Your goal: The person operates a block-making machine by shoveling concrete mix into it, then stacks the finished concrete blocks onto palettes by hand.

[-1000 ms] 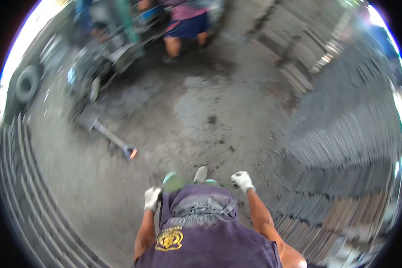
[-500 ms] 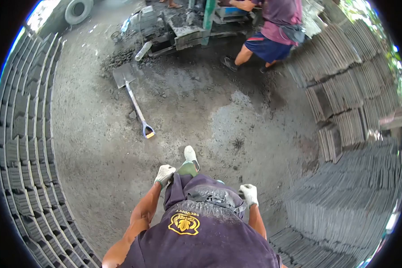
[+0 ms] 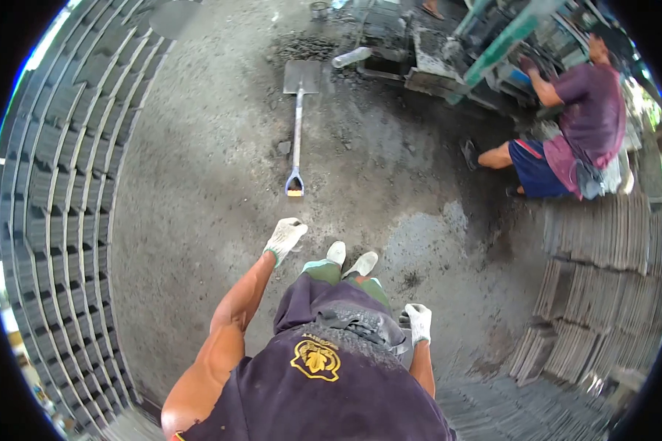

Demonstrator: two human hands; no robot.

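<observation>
Head view, looking steeply down over a dark purple shirt (image 3: 324, 397) with a yellow emblem. Left hand (image 3: 285, 237) in a white work glove, extended forward at centre frame, fingers loosely spread and pointing down toward the ground, holding nothing. Right hand (image 3: 418, 322) also gloved in white, hanging close by the right hip at lower centre, fingers loosely curled, nothing gripped. Two light shoes (image 3: 349, 259) visible just above the shirt hem, side by side on the grey concrete floor (image 3: 198, 220). Nearest object to the left hand: shovel (image 3: 297, 125) lying flat on the floor in the upper centre, blade toward the top of the frame, D-shaped grip end toward the bottom; grip end near the left glove but clearly apart from it. Small dark stone just left of the shovel shaft. Rows of grey concrete blocks (image 3: 59, 220) curving down the left edge of the frame. Stacks of flat grey slabs (image 3: 603, 250) at the right and lower right. Green-framed machine (image 3: 485, 51) at the upper right, dark loose material heaped on the floor near its base. Second person (image 3: 566, 132) in a maroon shirt and blue shorts crouched beside the machine at upper right, one arm raised to it; hands of that person too small to read.
</observation>
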